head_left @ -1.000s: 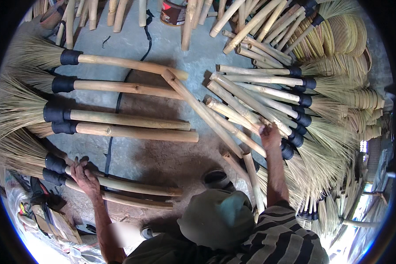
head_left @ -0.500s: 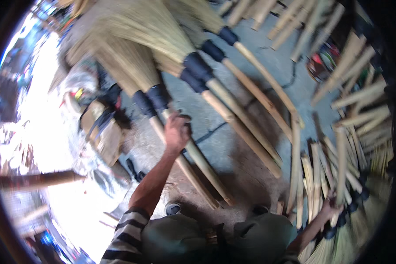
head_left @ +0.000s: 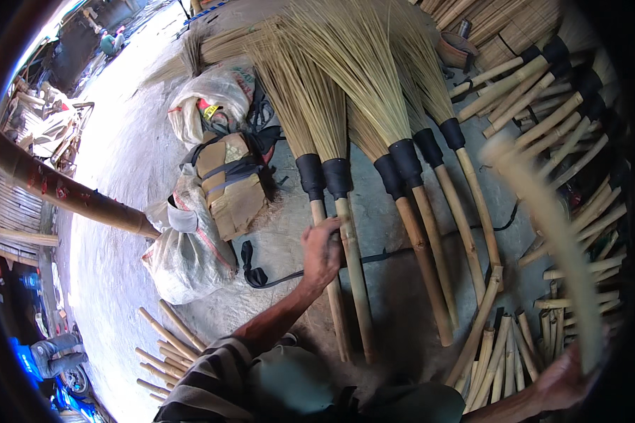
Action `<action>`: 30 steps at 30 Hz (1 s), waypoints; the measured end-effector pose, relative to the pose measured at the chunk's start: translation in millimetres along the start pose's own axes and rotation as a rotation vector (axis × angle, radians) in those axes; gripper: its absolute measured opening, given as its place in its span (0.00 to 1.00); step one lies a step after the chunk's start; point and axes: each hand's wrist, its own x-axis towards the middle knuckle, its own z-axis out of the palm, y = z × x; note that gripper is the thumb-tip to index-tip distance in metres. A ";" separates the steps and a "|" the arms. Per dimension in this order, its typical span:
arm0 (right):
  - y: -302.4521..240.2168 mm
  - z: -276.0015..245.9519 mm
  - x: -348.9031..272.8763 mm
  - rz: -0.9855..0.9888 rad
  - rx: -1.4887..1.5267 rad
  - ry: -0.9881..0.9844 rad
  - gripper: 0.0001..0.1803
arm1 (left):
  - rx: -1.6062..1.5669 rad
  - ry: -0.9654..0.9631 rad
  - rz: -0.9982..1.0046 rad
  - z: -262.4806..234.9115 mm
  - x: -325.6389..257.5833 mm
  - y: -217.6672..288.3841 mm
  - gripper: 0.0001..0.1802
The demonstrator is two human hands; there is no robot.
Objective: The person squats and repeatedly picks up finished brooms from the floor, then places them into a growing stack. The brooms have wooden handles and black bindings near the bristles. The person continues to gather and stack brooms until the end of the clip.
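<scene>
My left hand [head_left: 322, 252] is closed over the wooden handle of the leftmost grass broom [head_left: 313, 176], just below its black collar, fingers reaching toward the neighbouring broom [head_left: 336, 180]. At the lower right, my right hand [head_left: 566, 377] grips a pale, slightly bent broom handle [head_left: 559, 233], raised and blurred by motion. Whatever lies below that grip is out of sight at the dark rim. Further brooms with black collars [head_left: 405, 162] lie in a row to the right of my left hand, bristles pointing away from me.
Bundled broom handles [head_left: 571, 120] crowd the right side, with more sticks [head_left: 497, 359] near my right arm. To the left lie white sacks [head_left: 190, 261], a strapped cardboard piece [head_left: 233, 190] and a thick brown pole [head_left: 77, 194]. A black strap [head_left: 282, 280] crosses the floor.
My right hand has lifted a handle out of the pile at the right, and it now points up and away. My left hand stays by the same two brooms while the view has turned.
</scene>
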 end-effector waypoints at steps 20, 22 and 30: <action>196.1 88.5 -241.3 0.527 -0.473 -1.568 0.31 | -1.083 -0.097 -0.524 -51.2 84.3 130.5 0.24; 210.4 70.3 -247.1 0.511 -0.621 -1.720 0.32 | -0.891 0.000 -0.460 -61.5 85.5 89.9 0.31; 215.1 -43.0 -199.9 0.488 -1.039 -1.583 0.19 | -0.578 0.042 -0.725 -42.2 92.3 -76.4 0.22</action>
